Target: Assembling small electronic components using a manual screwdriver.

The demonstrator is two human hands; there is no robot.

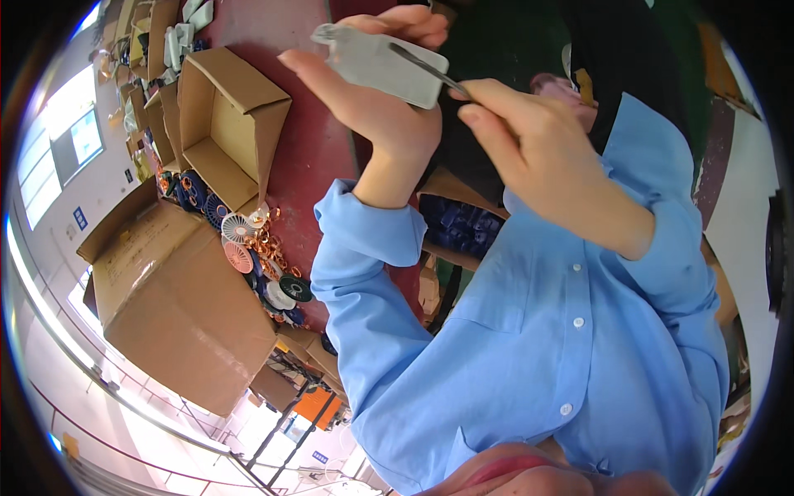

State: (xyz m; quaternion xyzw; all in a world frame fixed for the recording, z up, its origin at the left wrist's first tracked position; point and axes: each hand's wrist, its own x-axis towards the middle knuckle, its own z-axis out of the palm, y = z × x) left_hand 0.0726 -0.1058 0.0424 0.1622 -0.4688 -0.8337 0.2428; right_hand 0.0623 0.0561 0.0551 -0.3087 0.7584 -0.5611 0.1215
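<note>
A pale, translucent flat piece (376, 68), rectangular with rounded corners and a small neck at one end, lies across my left hand (385, 120). The thumb stretches along one side, and the fingers curl behind the far edge. My right hand (538, 136) pinches a thin dark metal tool (426, 66) between thumb and forefinger. The tool's slightly bent tip rests on or just over the face of the pale piece; contact cannot be made out. Its other end is hidden in my right fingers.
To the left, an open cardboard box (219, 124) stands on the dark red table (318, 140). Beside it are round fan grilles (238, 256) and copper-coloured rings (269, 244). A large carton (182, 306) is beyond them. A box of dark blue parts (463, 223) sits near my left sleeve.
</note>
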